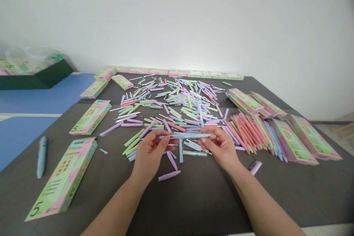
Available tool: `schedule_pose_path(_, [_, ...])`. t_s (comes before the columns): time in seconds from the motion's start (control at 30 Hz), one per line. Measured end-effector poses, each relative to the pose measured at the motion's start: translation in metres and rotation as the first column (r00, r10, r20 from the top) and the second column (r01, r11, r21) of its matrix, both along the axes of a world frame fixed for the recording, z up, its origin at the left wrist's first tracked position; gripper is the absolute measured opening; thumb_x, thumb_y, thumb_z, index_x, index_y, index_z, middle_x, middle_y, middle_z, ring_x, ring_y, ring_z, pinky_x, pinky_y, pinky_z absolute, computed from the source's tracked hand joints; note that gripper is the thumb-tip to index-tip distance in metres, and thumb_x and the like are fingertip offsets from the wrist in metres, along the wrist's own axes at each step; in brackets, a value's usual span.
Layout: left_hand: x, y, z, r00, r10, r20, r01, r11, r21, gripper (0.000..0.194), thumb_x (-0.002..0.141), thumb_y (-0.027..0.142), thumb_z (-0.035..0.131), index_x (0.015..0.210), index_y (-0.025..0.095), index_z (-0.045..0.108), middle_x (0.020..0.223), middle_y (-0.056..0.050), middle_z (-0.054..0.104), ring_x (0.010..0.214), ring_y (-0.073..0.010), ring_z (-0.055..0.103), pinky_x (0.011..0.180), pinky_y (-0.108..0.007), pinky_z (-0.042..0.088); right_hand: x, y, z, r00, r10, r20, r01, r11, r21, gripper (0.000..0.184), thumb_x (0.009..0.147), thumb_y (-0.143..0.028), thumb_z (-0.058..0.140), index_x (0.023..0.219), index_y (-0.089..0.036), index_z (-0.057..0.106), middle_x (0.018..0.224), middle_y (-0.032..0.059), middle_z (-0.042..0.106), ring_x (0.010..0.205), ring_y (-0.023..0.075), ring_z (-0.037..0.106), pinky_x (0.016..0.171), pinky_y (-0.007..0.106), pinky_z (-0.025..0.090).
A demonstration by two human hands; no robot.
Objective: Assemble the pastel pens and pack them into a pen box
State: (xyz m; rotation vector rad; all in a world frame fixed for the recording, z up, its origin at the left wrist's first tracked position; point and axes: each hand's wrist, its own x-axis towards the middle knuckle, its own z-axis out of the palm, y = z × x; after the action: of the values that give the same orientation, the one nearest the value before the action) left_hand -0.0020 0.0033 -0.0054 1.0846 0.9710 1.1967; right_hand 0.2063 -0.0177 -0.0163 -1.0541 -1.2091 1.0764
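Observation:
My left hand point(150, 156) and my right hand point(220, 147) hold a pale blue pen point(184, 136) level between them, one end in each hand's fingertips. Under and around both hands lies a loose heap of pastel pen parts point(171, 107) in green, lilac, pink, blue and white. A lilac pen barrel point(169, 175) lies just below my left hand. Close to my right hand, a row of pink and green pens point(243, 132) lies fanned out on the table.
Pink-and-green pen boxes point(91, 117) lie along the dark table's left side and back edge, with more stacked at right. An assembled blue pen point(42, 157) lies at far left. A dark green box point(35, 73) with plastic stands beyond a blue surface.

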Motion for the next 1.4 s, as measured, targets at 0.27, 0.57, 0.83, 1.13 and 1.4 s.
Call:
schedule_pose_path(0.27, [0.000,-0.001,-0.002,0.999,-0.017,0.027,0.017,1.000,-0.004,0.021,0.076,0.032,0.070,0.088,0.016,0.063,0.096,-0.007,0.071,0.079,-0.0200,0.072,0.067,-0.027,0.059,0.002,0.001,0.001,0.996,-0.013,0.085,0.017,0.999,-0.048,0.028,0.081,-0.043,0.063,0.072,-0.017,0.062,0.058,0.0028,0.067,0.045,0.0103,0.053,0.045,0.022,0.043])
schedule_pose_path(0.57, [0.000,0.001,-0.002,1.000,-0.019,0.019,0.020,1.000,-0.023,0.021,0.077,0.032,0.070,0.088,0.015,0.063,0.096,-0.007,0.071,0.080,-0.0197,0.072,0.069,-0.028,0.059,0.005,0.004,-0.003,0.999,0.045,0.027,-0.044,0.998,-0.051,0.030,0.083,-0.046,0.060,0.090,-0.018,0.065,0.065,0.0017,0.064,0.049,0.0103,0.053,0.045,0.022,0.042])
schedule_pose_path(0.83, [-0.002,0.003,-0.003,1.000,-0.008,0.012,0.008,1.000,-0.017,0.022,0.076,0.032,0.070,0.089,0.016,0.063,0.098,-0.007,0.071,0.082,-0.0199,0.071,0.070,-0.029,0.059,0.010,0.004,-0.002,0.999,-0.015,0.048,0.019,0.997,-0.078,0.027,0.073,-0.038,0.072,0.088,-0.018,0.064,0.067,0.0008,0.065,0.053,0.0108,0.056,0.050,0.024,0.046])
schedule_pose_path(1.13, [-0.001,0.002,-0.005,0.999,-0.041,0.017,0.041,0.999,-0.014,0.018,0.079,0.030,0.068,0.089,0.016,0.063,0.101,-0.006,0.070,0.081,-0.0177,0.071,0.068,-0.025,0.058,0.006,0.004,0.003,0.982,0.007,0.188,0.004,0.998,-0.061,0.042,0.086,-0.046,0.055,0.057,-0.016,0.060,0.050,0.0014,0.058,0.046,0.0093,0.049,0.046,0.022,0.040])
schedule_pose_path(1.4, [-0.003,0.004,-0.006,0.998,-0.019,0.056,0.020,0.999,-0.027,0.018,0.078,0.029,0.069,0.089,0.017,0.063,0.096,-0.005,0.071,0.080,-0.0173,0.071,0.069,-0.026,0.058,0.006,0.004,0.003,0.999,-0.004,0.042,0.005,0.999,-0.038,0.030,0.068,-0.037,0.077,0.091,-0.020,0.066,0.072,0.0004,0.066,0.060,0.0118,0.058,0.055,0.024,0.048])
